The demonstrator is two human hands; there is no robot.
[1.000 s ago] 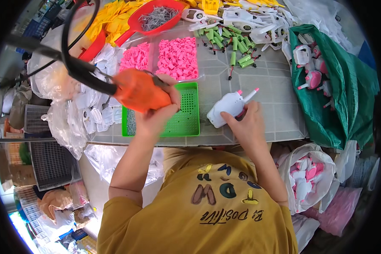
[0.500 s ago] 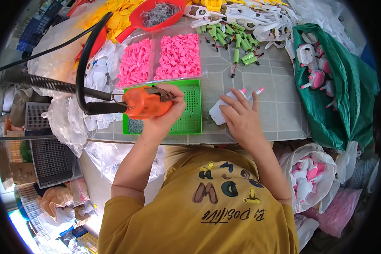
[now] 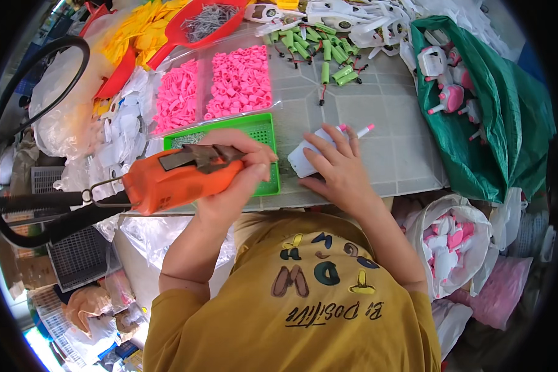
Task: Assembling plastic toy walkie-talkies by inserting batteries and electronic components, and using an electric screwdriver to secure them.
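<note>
My left hand [image 3: 232, 177] is wrapped round an orange power screwdriver [image 3: 183, 180] with a metal clip and a black cord. It is over the near side of a green tray [image 3: 275, 158] with a perforated bottom; small grey screws [image 3: 186, 139] lie in the tray. To the right of the tray, a white plastic housing [image 3: 302, 162] with pink tips lies on the grey table. My right hand [image 3: 341, 170] grips it from above, thumb along the near edge and fingers over its top. The screwdriver's tip is hidden behind my left hand.
Boxes of pink plastic pieces [image 3: 239, 80] stand behind the tray. Green battery packs [image 3: 325, 56] lie at the back, near a red scoop of metal pins [image 3: 211, 23]. A green bag [image 3: 502, 124] and a white sack [image 3: 449, 248] of pink-and-white toys are at right.
The screwdriver has swung down toward me, its cord end moving left and nearer. My right hand stays on the white housing. The whole view has shifted slightly.
</note>
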